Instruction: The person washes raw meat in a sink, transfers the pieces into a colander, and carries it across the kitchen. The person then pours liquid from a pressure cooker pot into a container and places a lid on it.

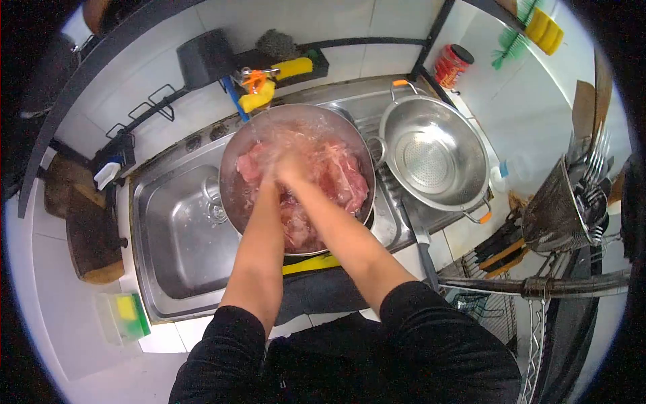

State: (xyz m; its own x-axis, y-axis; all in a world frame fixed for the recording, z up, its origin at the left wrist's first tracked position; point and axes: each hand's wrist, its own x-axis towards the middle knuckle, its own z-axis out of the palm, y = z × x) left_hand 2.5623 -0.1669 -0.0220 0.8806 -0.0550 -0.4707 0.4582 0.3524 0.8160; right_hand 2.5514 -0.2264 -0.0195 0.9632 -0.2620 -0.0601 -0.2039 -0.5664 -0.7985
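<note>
A large round metal pot stands over the sink and holds pieces of raw meat in reddish water. Both hands are inside the pot, close together under the faucet with its yellow and orange fittings. My left hand and my right hand are blurred by motion and splashing water, among the meat pieces. Their fingers cannot be made out, nor whether they hold any meat.
An empty sink basin lies left of the pot. To the right are a steel colander with orange-tipped handles, a knife and a mesh utensil holder. A red jar stands behind.
</note>
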